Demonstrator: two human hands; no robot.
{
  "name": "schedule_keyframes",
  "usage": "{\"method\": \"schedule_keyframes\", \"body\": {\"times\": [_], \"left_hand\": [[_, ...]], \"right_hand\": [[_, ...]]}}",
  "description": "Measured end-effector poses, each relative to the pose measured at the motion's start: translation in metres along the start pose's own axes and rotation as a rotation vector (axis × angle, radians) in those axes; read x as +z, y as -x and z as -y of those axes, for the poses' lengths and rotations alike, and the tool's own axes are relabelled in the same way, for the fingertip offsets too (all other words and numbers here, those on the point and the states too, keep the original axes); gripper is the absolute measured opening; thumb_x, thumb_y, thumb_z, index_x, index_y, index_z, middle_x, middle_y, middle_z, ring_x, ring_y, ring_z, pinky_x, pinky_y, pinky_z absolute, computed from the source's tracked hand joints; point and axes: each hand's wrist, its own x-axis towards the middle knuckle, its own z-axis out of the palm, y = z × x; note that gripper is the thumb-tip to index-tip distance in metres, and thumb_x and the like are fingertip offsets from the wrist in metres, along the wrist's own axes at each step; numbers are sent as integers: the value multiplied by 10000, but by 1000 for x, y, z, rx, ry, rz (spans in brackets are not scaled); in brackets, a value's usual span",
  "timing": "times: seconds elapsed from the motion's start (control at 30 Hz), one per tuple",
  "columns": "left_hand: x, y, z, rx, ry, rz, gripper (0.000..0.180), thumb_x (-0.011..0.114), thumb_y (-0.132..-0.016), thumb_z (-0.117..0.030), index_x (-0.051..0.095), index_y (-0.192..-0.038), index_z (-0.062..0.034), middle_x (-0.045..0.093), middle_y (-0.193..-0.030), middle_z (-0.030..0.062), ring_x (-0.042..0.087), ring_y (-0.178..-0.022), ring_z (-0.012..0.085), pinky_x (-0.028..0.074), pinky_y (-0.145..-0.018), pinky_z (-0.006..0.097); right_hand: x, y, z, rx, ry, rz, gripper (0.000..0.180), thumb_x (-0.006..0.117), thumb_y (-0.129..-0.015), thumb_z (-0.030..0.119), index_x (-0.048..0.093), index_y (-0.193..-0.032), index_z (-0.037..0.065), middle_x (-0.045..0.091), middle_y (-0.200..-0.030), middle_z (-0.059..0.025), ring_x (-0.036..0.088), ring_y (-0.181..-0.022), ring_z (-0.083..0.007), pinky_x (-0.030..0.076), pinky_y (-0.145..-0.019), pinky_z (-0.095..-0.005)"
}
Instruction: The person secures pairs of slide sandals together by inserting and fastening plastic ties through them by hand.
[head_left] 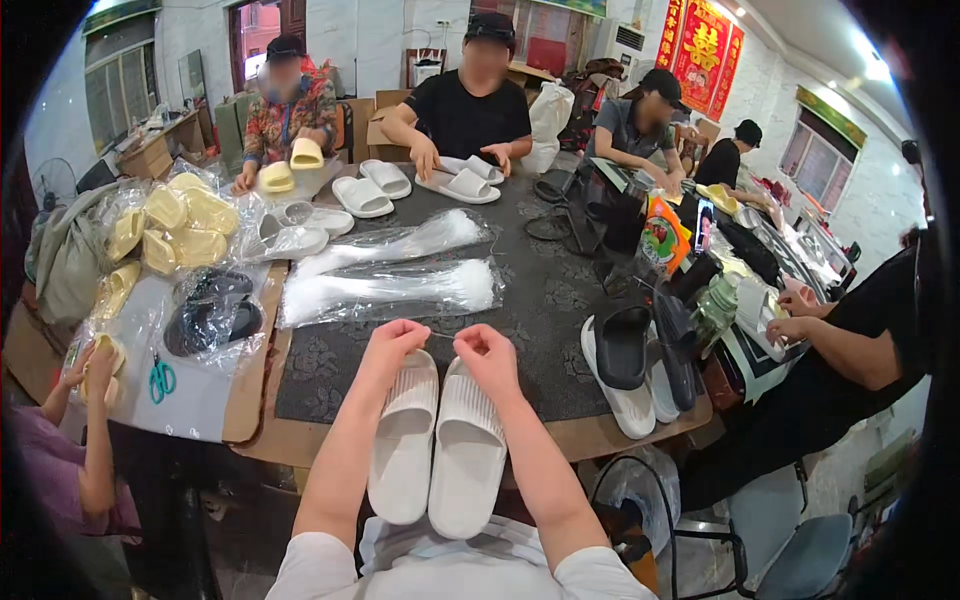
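Observation:
A pair of white slide sandals lies side by side in front of me at the table's near edge, the left slide [404, 450] touching the right slide [467, 450]. Over the left one's toe my left hand [396, 350] is closed in a pinch. My right hand [486, 358] pinches too, above the other toe. A thin pale strand [440, 335] runs between the fingertips of both hands; its ends are hidden in the fingers. Just beyond lie two clear bags of fine white strands, a nearer bag [400, 292] and a farther bag [400, 245].
Bagged cream slides [185, 225], bagged black slides [212, 312] and teal scissors [160, 380] lie at left. Black and white slides [622, 365] stack at right, by a green jar [715, 308]. White slides [362, 195] sit across the dark tablecloth [540, 350]. Several co-workers surround the table.

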Motion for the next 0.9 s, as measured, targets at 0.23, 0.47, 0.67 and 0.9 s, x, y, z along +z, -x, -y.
{"method": "schedule_keyframes", "body": {"times": [0.23, 0.47, 0.67, 0.9], "left_hand": [[6, 0, 1, -24, -119, 143, 136, 710, -831, -193, 678, -867, -65, 615, -765, -26, 527, -723, 51, 419, -670, 222], [-3, -6, 8, -18, 52, 38, 137, 710, -829, -179, 664, -843, -51, 605, -744, -25, 530, -708, 59, 414, -654, 224], [2, -4, 5, -6, 5, 82, 137, 710, -825, -177, 669, -835, -47, 613, -749, -16, 531, -711, 66, 415, -657, 233], [4, -3, 7, -46, -108, 210, 132, 689, -841, -190, 659, -828, -62, 596, -743, -24, 520, -692, 59, 404, -665, 214]], "right_hand": [[-2, -2, 0, -114, 89, 113, 113, 705, -784, 119, 696, -869, 45, 649, -727, -6, 576, -669, -81, 466, -639, -243], [0, -3, -3, 35, -10, 28, 130, 712, -779, 123, 708, -889, 53, 646, -717, -15, 574, -652, -87, 465, -620, -250], [2, -3, -6, -39, -6, 20, 114, 702, -799, 122, 698, -883, 46, 610, -671, 13, 517, -601, -67, 434, -580, -233], [1, -3, -7, -216, 123, 125, 100, 695, -805, 107, 689, -871, 32, 601, -669, 26, 519, -615, -51, 435, -584, -226]]}}
